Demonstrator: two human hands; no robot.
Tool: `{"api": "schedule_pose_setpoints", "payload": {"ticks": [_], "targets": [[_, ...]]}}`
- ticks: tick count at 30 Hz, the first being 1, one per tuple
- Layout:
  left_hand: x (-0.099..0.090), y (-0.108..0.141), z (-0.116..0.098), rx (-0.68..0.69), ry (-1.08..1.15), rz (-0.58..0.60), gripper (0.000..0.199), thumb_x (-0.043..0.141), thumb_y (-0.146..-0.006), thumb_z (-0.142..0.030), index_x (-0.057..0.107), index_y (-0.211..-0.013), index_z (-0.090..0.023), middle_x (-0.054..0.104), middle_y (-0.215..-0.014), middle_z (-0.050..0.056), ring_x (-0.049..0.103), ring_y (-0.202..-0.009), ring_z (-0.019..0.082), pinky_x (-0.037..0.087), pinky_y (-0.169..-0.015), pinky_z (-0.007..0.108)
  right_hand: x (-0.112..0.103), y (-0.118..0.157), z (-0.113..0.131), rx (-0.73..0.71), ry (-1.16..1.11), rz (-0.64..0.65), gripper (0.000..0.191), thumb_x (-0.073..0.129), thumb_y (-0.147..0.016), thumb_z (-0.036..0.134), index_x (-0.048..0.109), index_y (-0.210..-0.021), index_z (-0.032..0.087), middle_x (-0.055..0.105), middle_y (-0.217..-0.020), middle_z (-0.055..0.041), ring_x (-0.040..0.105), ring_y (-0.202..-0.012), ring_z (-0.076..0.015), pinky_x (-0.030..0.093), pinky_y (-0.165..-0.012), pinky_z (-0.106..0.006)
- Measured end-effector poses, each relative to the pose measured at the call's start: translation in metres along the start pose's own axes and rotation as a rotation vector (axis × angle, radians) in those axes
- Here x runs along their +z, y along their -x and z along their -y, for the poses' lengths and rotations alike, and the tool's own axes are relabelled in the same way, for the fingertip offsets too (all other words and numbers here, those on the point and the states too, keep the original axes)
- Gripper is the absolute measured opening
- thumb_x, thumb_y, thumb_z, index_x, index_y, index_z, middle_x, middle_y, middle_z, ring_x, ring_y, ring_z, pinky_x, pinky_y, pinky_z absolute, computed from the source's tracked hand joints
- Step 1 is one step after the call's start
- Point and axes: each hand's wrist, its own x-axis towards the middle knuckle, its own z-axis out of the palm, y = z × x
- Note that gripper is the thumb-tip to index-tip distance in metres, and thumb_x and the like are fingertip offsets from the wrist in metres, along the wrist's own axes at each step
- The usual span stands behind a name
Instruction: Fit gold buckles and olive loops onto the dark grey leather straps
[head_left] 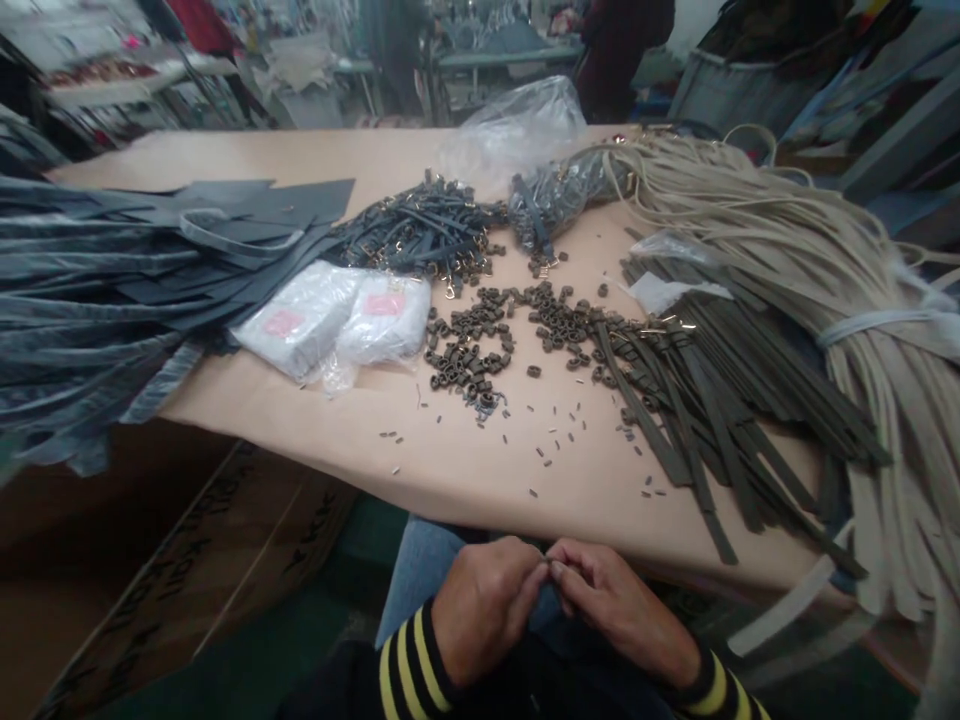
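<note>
Just off the table's front edge, above my lap, my left hand point(487, 605) and my right hand point(622, 605) meet at the fingertips. Both are closed in a pinch. Something tiny and dark may sit between them, but it is too small to name. On the table point(352, 430) beyond them lie many small metal-looking pieces point(547, 462), scattered loosely. Behind these are heaps of small brown-olive strap loops point(469, 370). Olive strap strips point(697, 440) fan out to the right, some with gold-coloured metal parts.
Dark blue strips point(150, 260) pile up at left, beside two plastic-wrapped white packets point(386, 315). Dark straps with gold hardware point(427, 225) and a clear plastic bag point(525, 120) lie further back. Long beige straps point(840, 250) cover the right side. A cardboard box point(187, 560) stands below left.
</note>
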Motion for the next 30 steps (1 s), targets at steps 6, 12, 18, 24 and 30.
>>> {"api": "schedule_pose_setpoints", "payload": {"ticks": [6,12,18,24,30], "targets": [[-0.063,-0.046,0.032,0.095,-0.197,-0.301,0.018,0.041,-0.083,-0.02,0.058,-0.084,-0.015,0.06,-0.075,0.006,0.056,-0.07,0.014,0.044,-0.065,0.023,-0.018,-0.002,0.004,0.056,-0.005,-0.101,0.034,0.034,-0.082,0.041,0.043,-0.061,0.017,0.042,-0.054,0.0027,0.038,-0.052,-0.0099,0.03,-0.051,-0.023],[-0.117,-0.093,0.095,-0.069,-0.56,-0.362,0.019,0.049,-0.075,-0.012,0.057,-0.092,-0.013,0.056,-0.088,0.008,0.056,-0.077,0.017,0.046,-0.071,0.03,-0.023,-0.007,0.004,0.043,-0.142,-0.06,0.033,0.034,-0.082,0.045,0.047,-0.075,0.015,0.041,-0.052,0.0045,0.033,-0.047,-0.0081,0.029,-0.048,-0.021],[-0.122,-0.101,0.101,-0.08,-0.666,-0.245,0.015,0.046,-0.078,-0.018,0.059,-0.082,-0.011,0.057,-0.084,0.01,0.055,-0.075,0.019,0.045,-0.069,0.03,-0.023,-0.009,0.005,0.037,-0.177,-0.04,0.031,0.036,-0.082,0.042,0.048,-0.075,0.014,0.043,-0.052,0.0045,0.034,-0.047,-0.0073,0.029,-0.048,-0.02],[-0.106,-0.085,0.072,-0.188,-0.189,-0.405,0.012,0.05,-0.075,-0.023,0.056,-0.071,-0.013,0.054,-0.062,0.002,0.051,-0.06,0.014,0.043,-0.062,0.027,-0.023,-0.002,0.011,0.066,-0.182,-0.053,0.025,0.035,-0.082,0.033,0.05,-0.076,0.014,0.05,-0.059,0.0017,0.04,-0.045,-0.0069,0.031,-0.044,-0.019],[-0.04,-0.042,0.017,-0.512,1.096,-0.176,0.028,0.068,-0.06,-0.036,0.057,-0.07,-0.011,0.056,-0.058,-0.001,0.051,-0.051,0.006,0.043,-0.05,0.016,-0.017,0.005,0.026,-0.073,0.095,-0.298,0.028,0.036,-0.083,0.03,0.055,-0.066,0.016,0.05,-0.052,0.0018,0.043,-0.047,-0.0093,0.032,-0.048,-0.021]]}}
